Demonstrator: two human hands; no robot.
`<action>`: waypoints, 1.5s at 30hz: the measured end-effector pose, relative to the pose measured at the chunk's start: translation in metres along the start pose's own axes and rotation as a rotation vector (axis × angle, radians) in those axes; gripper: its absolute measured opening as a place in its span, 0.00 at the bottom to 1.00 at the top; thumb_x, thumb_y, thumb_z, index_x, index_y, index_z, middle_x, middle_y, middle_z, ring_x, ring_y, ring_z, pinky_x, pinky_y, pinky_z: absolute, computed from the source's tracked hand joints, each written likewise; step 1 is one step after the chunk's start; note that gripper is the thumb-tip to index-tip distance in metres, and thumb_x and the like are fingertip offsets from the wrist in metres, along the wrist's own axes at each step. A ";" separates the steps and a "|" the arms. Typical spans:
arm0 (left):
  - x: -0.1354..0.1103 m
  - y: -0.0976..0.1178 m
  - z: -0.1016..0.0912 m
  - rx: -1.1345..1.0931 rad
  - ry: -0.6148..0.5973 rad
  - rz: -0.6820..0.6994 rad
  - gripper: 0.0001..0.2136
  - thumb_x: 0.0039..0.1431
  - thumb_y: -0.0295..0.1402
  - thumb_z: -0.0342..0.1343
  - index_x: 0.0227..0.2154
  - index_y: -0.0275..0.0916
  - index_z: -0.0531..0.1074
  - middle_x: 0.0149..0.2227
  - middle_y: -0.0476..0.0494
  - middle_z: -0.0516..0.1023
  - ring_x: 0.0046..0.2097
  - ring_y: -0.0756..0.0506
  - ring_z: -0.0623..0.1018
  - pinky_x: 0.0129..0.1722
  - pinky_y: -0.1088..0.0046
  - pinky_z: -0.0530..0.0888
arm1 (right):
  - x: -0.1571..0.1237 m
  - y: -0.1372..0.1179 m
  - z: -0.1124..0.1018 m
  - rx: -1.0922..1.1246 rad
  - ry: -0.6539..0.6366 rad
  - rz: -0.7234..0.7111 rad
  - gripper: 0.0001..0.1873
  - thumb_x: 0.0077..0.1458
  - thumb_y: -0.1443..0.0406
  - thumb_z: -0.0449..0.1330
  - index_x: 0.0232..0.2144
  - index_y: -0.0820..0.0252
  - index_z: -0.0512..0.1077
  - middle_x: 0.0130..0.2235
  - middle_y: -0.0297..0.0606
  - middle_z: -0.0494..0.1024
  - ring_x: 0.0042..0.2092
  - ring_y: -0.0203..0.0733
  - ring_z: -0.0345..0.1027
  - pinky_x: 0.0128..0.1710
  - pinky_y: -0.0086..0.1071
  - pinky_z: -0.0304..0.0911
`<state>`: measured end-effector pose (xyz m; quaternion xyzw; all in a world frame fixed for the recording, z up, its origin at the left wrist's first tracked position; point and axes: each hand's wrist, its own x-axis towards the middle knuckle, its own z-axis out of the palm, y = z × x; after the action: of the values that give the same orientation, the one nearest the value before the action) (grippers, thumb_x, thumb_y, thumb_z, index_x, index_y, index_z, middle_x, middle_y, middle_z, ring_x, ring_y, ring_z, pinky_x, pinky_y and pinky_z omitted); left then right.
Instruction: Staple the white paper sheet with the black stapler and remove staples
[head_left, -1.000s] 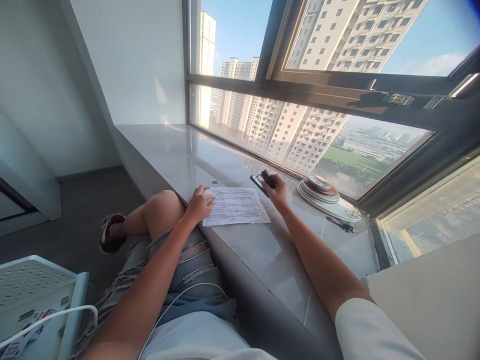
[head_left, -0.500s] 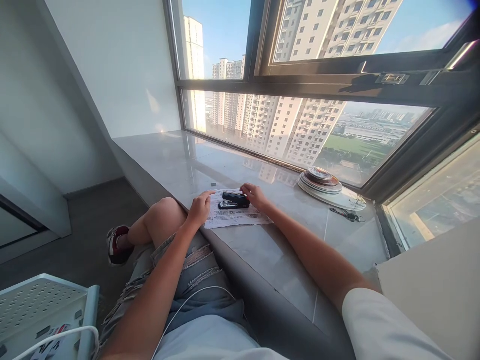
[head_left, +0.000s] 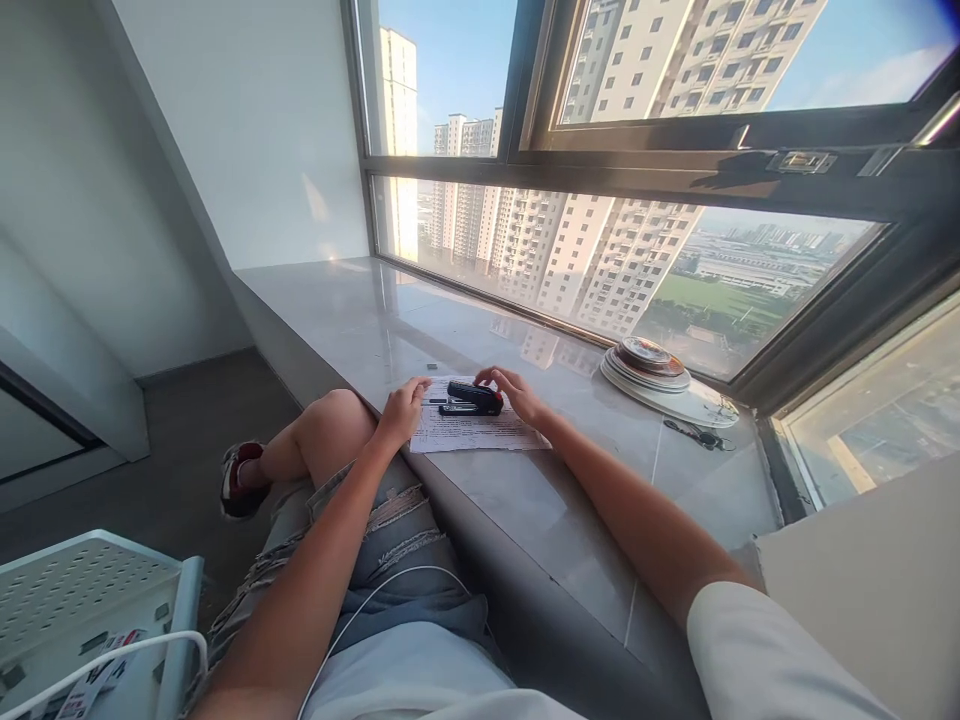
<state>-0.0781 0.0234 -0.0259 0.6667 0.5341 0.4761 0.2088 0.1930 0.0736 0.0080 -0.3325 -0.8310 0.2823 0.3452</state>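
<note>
A printed sheet of paper (head_left: 469, 430) lies on the grey stone window ledge (head_left: 525, 500) in front of me. A black stapler (head_left: 471, 400) rests on the sheet's far edge. My right hand (head_left: 516, 393) lies over the stapler's right end, its fingers curved on top of it. My left hand (head_left: 403, 408) presses the sheet's left edge, fingers bent down onto the paper. My bare knee sits just left of the ledge's rim.
A stack of round plates (head_left: 651, 366) stands on the ledge to the right, with a bunch of keys (head_left: 694, 434) in front of it. A white perforated rack (head_left: 82, 600) with a white cable is at the lower left. The window runs behind.
My right hand brought the stapler from the ledge right of the sheet onto the paper's far edge and now rests on it. My left hand stayed at the sheet's left edge.
</note>
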 end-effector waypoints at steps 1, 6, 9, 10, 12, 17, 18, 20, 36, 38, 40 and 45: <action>0.000 0.001 -0.001 -0.008 0.009 0.001 0.17 0.71 0.35 0.43 0.50 0.38 0.76 0.52 0.38 0.82 0.56 0.41 0.79 0.58 0.64 0.73 | -0.001 -0.004 0.000 -0.006 -0.038 -0.028 0.25 0.67 0.46 0.48 0.47 0.56 0.75 0.48 0.39 0.79 0.44 0.43 0.70 0.39 0.32 0.64; 0.001 0.007 -0.007 -0.151 0.115 -0.024 0.15 0.69 0.36 0.48 0.49 0.40 0.77 0.52 0.38 0.81 0.57 0.39 0.77 0.60 0.60 0.71 | -0.003 -0.012 0.007 -0.249 -0.095 -0.092 0.21 0.57 0.49 0.65 0.44 0.57 0.79 0.33 0.34 0.80 0.33 0.40 0.69 0.35 0.32 0.62; 0.004 0.013 -0.008 -0.485 0.249 -0.148 0.11 0.67 0.34 0.52 0.46 0.38 0.77 0.52 0.37 0.80 0.55 0.41 0.78 0.60 0.61 0.72 | -0.003 -0.015 0.012 -0.292 0.049 -0.204 0.19 0.61 0.52 0.63 0.49 0.57 0.78 0.37 0.38 0.82 0.36 0.42 0.73 0.37 0.34 0.67; 0.005 0.016 -0.008 -0.616 0.287 -0.212 0.10 0.66 0.33 0.53 0.44 0.38 0.76 0.51 0.37 0.79 0.53 0.42 0.79 0.59 0.61 0.73 | -0.003 -0.017 0.013 -0.324 0.109 -0.284 0.18 0.63 0.55 0.62 0.51 0.57 0.77 0.41 0.40 0.83 0.40 0.45 0.75 0.41 0.36 0.69; 0.005 0.022 -0.009 -0.862 0.319 -0.350 0.06 0.65 0.32 0.56 0.42 0.37 0.74 0.48 0.37 0.79 0.48 0.44 0.81 0.56 0.62 0.76 | -0.003 -0.021 0.014 -0.432 0.162 -0.478 0.16 0.67 0.61 0.58 0.54 0.55 0.75 0.50 0.44 0.82 0.51 0.48 0.75 0.51 0.43 0.69; 0.003 0.032 -0.009 -1.215 0.172 -0.585 0.05 0.67 0.27 0.53 0.36 0.33 0.73 0.36 0.37 0.80 0.42 0.45 0.82 0.50 0.63 0.81 | -0.005 -0.026 0.015 -0.676 0.021 -0.746 0.22 0.68 0.71 0.52 0.61 0.51 0.71 0.59 0.40 0.78 0.60 0.46 0.70 0.61 0.48 0.64; 0.002 0.032 -0.008 -1.231 0.158 -0.587 0.06 0.67 0.25 0.51 0.36 0.32 0.73 0.36 0.36 0.80 0.42 0.45 0.82 0.51 0.63 0.81 | -0.005 -0.026 0.015 -0.685 0.018 -0.745 0.22 0.68 0.71 0.52 0.61 0.51 0.71 0.59 0.40 0.78 0.60 0.46 0.70 0.61 0.48 0.64; 0.002 0.030 -0.008 -1.219 0.163 -0.576 0.09 0.66 0.20 0.49 0.36 0.31 0.74 0.36 0.36 0.81 0.42 0.45 0.83 0.54 0.64 0.80 | -0.005 -0.025 0.017 -0.660 0.046 -0.697 0.21 0.67 0.70 0.53 0.59 0.50 0.73 0.57 0.40 0.79 0.59 0.47 0.71 0.60 0.48 0.65; -0.018 0.081 -0.015 -0.721 0.249 -0.189 0.23 0.48 0.41 0.74 0.45 0.36 0.76 0.35 0.38 0.85 0.39 0.40 0.85 0.46 0.59 0.80 | 0.000 -0.018 0.004 -0.285 0.204 -0.249 0.22 0.59 0.51 0.67 0.51 0.55 0.78 0.49 0.42 0.82 0.50 0.51 0.74 0.53 0.44 0.68; -0.022 0.091 -0.011 -0.673 0.176 -0.207 0.25 0.44 0.43 0.75 0.42 0.37 0.78 0.31 0.40 0.85 0.36 0.40 0.84 0.43 0.62 0.80 | 0.002 -0.032 0.005 -0.346 0.239 -0.414 0.23 0.61 0.51 0.65 0.54 0.54 0.76 0.53 0.45 0.80 0.54 0.51 0.72 0.56 0.46 0.67; -0.027 0.101 -0.006 -0.682 0.112 -0.206 0.24 0.43 0.44 0.76 0.41 0.38 0.77 0.31 0.42 0.85 0.35 0.40 0.84 0.40 0.64 0.79 | 0.004 -0.043 0.008 -0.375 0.173 -0.548 0.22 0.63 0.51 0.63 0.54 0.53 0.75 0.51 0.44 0.80 0.51 0.49 0.73 0.55 0.45 0.68; -0.033 0.110 0.001 -0.718 0.078 -0.201 0.21 0.43 0.44 0.75 0.38 0.41 0.77 0.30 0.43 0.84 0.35 0.40 0.84 0.39 0.66 0.77 | 0.008 -0.053 0.013 -0.374 0.104 -0.666 0.15 0.68 0.55 0.58 0.51 0.53 0.76 0.43 0.43 0.82 0.44 0.46 0.74 0.48 0.42 0.71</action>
<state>-0.0200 -0.0444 0.0467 0.4769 0.4035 0.6351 0.4544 0.1597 0.0435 0.0402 -0.1154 -0.9120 -0.0191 0.3931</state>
